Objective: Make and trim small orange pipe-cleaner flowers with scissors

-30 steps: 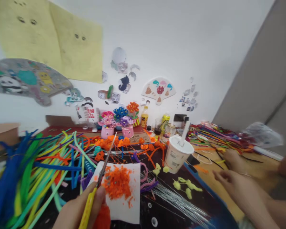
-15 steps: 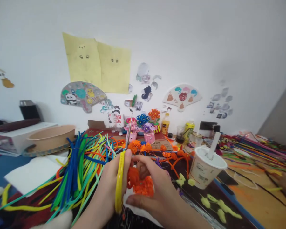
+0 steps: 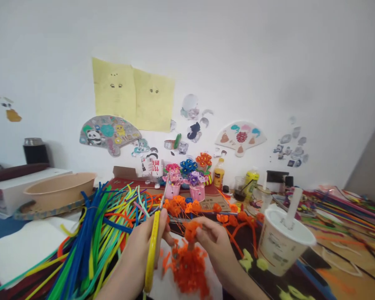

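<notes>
My left hand (image 3: 134,254) is closed around yellow-handled scissors (image 3: 151,250), whose blades point up and away toward the pink pots. My right hand (image 3: 217,243) pinches a small fuzzy orange pipe-cleaner piece (image 3: 191,228) just right of the blades. Below both hands lies a heap of orange clippings (image 3: 189,271) on a white sheet of paper (image 3: 214,285).
A thick bundle of coloured pipe cleaners (image 3: 90,233) lies to the left. A white paper cup with a straw (image 3: 279,246) stands to the right. Behind are orange pipe-cleaner flowers (image 3: 225,208), pink flower pots (image 3: 197,192), bottles (image 3: 218,175) and a brown bowl (image 3: 58,189).
My right hand came from the far right to meet the scissors and now pinches the orange piece higher above the clippings. The view swung left and steadied.
</notes>
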`<state>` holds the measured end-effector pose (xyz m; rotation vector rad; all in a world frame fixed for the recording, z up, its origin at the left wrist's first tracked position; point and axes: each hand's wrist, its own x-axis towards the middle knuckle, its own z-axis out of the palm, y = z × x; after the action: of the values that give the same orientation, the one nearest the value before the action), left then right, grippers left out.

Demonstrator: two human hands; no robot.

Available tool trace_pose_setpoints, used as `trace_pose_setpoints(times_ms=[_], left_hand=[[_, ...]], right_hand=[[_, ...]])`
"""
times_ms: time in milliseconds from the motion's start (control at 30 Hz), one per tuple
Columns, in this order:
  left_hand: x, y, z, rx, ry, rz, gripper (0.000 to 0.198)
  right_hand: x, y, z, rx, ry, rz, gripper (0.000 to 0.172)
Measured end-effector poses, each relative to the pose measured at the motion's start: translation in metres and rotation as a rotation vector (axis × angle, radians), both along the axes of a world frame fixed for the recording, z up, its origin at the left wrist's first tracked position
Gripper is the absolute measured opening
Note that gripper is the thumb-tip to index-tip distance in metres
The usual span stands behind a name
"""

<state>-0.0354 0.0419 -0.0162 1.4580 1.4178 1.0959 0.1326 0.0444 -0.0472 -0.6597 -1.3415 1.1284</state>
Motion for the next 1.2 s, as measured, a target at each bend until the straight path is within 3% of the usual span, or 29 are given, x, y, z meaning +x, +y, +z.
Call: trace_pose_setpoints(times_ms=[67, 167, 333, 433, 533, 600, 700, 933, 1067, 1200], left_hand=[[-0.008, 0.002, 0.002, 0.132, 0.174, 0.042, 0.047], [-0.014, 0.004, 0.012, 0.278, 0.257, 0.146, 0.041], [-0.01, 0.002, 0.02, 0.322, 0.023, 0.209, 0.029], [-0.003, -0.003, 0.02, 0.324, -0.103, 0.13, 0.025], [0.004, -0.006, 0.016, 0.268, -0.194, -0.044, 0.024], [0.007, -0.007, 0.012, 0.197, -0.202, -0.166, 0.023], [0.009, -0.007, 0.007, 0.116, -0.172, -0.251, 0.023], [0.014, -0.009, 0.009, 0.12, -0.148, -0.195, 0.027], [0.014, -0.011, 0.008, 0.034, -0.28, -0.184, 0.03], [0.011, -0.01, 0.007, -0.022, -0.358, -0.213, 0.03]], right_hand=[[0.005, 0.006, -0.004, -0.056, 0.076, -0.005, 0.033], [0.011, 0.013, -0.005, -0.103, 0.188, -0.03, 0.038], [0.014, 0.013, 0.0, -0.115, 0.179, -0.023, 0.043], [0.013, 0.007, 0.005, -0.087, 0.098, -0.009, 0.044], [0.011, 0.001, 0.009, -0.068, 0.052, 0.001, 0.042], [0.009, -0.003, 0.01, -0.077, 0.071, 0.025, 0.04], [0.007, -0.006, 0.01, -0.129, 0.143, 0.069, 0.041], [0.005, -0.006, 0.012, -0.254, 0.272, 0.107, 0.047], [0.005, -0.006, 0.012, -0.216, 0.283, 0.156, 0.046], [0.007, -0.006, 0.011, -0.15, 0.235, 0.189, 0.057]])
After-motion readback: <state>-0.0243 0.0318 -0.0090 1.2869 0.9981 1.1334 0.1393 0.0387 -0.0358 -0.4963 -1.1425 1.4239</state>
